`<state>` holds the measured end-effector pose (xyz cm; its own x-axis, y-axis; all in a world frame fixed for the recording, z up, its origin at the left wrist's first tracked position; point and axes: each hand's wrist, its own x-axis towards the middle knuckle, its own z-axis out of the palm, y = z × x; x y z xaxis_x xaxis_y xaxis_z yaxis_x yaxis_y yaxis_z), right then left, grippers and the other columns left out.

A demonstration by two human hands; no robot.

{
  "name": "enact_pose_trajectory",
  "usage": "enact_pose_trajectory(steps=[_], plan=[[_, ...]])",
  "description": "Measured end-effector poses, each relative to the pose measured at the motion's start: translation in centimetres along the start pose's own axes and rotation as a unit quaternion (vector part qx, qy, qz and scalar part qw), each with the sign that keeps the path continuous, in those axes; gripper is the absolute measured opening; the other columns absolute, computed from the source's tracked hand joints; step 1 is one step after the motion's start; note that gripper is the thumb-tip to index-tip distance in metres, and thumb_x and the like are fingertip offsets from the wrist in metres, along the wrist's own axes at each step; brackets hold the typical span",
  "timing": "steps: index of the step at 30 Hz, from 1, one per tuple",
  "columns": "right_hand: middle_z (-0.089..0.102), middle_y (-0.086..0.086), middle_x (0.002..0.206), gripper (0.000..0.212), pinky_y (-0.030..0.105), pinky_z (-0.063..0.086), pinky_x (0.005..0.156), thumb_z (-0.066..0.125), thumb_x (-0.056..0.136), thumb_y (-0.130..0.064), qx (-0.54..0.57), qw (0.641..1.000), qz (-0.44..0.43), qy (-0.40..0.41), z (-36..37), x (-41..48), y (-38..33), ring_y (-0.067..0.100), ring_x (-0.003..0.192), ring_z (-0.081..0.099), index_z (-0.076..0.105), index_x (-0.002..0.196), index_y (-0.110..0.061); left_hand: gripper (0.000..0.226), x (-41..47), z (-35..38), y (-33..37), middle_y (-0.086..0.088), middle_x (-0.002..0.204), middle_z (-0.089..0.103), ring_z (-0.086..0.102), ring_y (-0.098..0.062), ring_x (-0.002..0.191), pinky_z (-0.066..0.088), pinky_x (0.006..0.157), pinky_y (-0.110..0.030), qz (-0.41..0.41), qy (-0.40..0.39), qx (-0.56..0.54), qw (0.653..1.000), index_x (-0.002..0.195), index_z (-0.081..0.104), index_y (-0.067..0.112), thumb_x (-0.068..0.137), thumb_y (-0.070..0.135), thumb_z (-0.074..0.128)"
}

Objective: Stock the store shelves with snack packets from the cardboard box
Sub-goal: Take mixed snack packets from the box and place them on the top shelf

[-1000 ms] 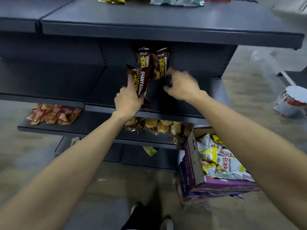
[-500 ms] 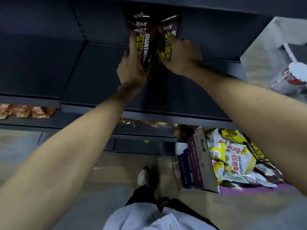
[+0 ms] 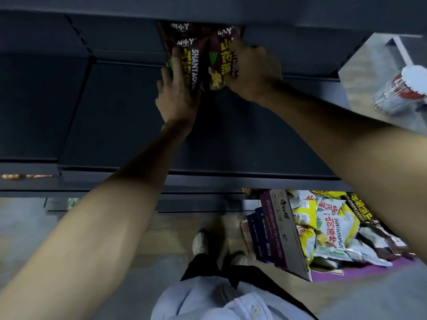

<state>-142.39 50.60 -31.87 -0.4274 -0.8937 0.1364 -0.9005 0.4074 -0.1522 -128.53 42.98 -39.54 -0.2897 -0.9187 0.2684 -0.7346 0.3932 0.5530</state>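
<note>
Dark brown snack packets [image 3: 196, 56] with yellow lettering stand upright at the back of the dark middle shelf [image 3: 129, 125]. My left hand [image 3: 176, 93] grips the front packet from its left side. My right hand [image 3: 251, 68] holds the packet [image 3: 218, 65] beside it from the right. The purple cardboard box [image 3: 280, 232] stands on the floor at the lower right, with white, yellow and dark brown packets [image 3: 330, 227] inside.
The shelf above overhangs the packets' tops. A lower shelf shows orange packets [image 3: 20, 176] at the far left. A clear tub with a white lid [image 3: 402, 91] lies on the floor at the right. My feet [image 3: 203, 239] stand below.
Both hands have pushed the brown packets further back on the shelf. The view has tilted down, so my shirt and the box contents show more.
</note>
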Motion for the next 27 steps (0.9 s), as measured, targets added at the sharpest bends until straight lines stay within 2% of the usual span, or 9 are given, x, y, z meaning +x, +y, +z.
enact_pose_trajectory(steps=[4,10,13,19,24,27], plan=[[0.063,0.016,0.120,0.061,0.043,0.049,0.081,0.063,0.086,-0.040,0.015,1.000,-0.011,0.011,0.2,-0.5,0.5,0.041,0.109,0.059,0.041,0.139,-0.018,0.085,-0.1,-0.2,0.2,-0.008,0.135,0.047,0.051,-0.033,0.116,0.048,0.081,-0.049,-0.002,0.000,-0.002,1.000,0.155,0.016,0.025,0.087,0.057,0.056],[0.067,0.012,0.111,0.061,0.041,0.050,0.077,0.063,0.082,-0.043,0.046,0.999,-0.019,0.004,0.1,-1.6,1.0,0.038,0.103,0.062,0.044,0.135,-0.021,0.080,-1.1,-1.0,-0.4,-0.006,0.134,0.048,0.053,-0.032,0.113,0.048,0.076,-0.048,0.015,0.053,0.005,0.998,0.154,0.021,0.021,0.090,0.056,0.052],[0.068,0.011,0.109,0.053,0.042,0.053,0.077,0.062,0.082,-0.040,0.040,0.999,-0.017,0.004,0.1,-2.2,1.3,0.038,0.102,0.063,0.048,0.128,-0.019,0.083,-0.9,-0.3,-0.6,-0.005,0.132,0.049,0.055,-0.032,0.111,0.050,0.076,-0.050,0.005,0.040,0.033,0.999,0.155,0.017,0.025,0.088,0.059,0.052],[0.068,0.009,0.107,0.048,0.042,0.054,0.076,0.061,0.086,-0.038,0.038,0.999,-0.004,-0.004,0.6,-3.4,0.8,0.035,0.098,0.064,0.048,0.128,-0.018,0.085,-0.5,0.4,-0.8,-0.011,0.137,0.044,0.054,-0.033,0.114,0.051,0.079,-0.051,-0.013,0.017,0.063,0.998,0.156,0.012,0.028,0.088,0.062,0.050],[0.068,0.009,0.108,0.048,0.038,0.051,0.076,0.061,0.087,-0.035,0.040,0.999,0.004,0.002,0.2,-4.1,0.3,0.035,0.099,0.064,0.047,0.130,-0.019,0.089,-1.2,-0.6,-0.2,-0.018,0.143,0.035,0.048,-0.037,0.119,0.048,0.084,-0.051,-0.024,-0.012,0.010,1.000,0.155,0.005,0.036,0.086,0.050,0.060],[0.067,0.010,0.110,0.050,0.040,0.052,0.080,0.062,0.086,-0.037,0.042,0.999,0.010,0.001,-0.5,-4.9,0.5,0.037,0.102,0.063,0.047,0.129,-0.020,0.088,-2.3,-1.6,-0.1,-0.021,0.145,0.031,0.044,-0.040,0.123,0.048,0.083,-0.051,-0.034,-0.031,-0.003,0.999,0.154,0.005,0.040,0.086,0.049,0.060]])
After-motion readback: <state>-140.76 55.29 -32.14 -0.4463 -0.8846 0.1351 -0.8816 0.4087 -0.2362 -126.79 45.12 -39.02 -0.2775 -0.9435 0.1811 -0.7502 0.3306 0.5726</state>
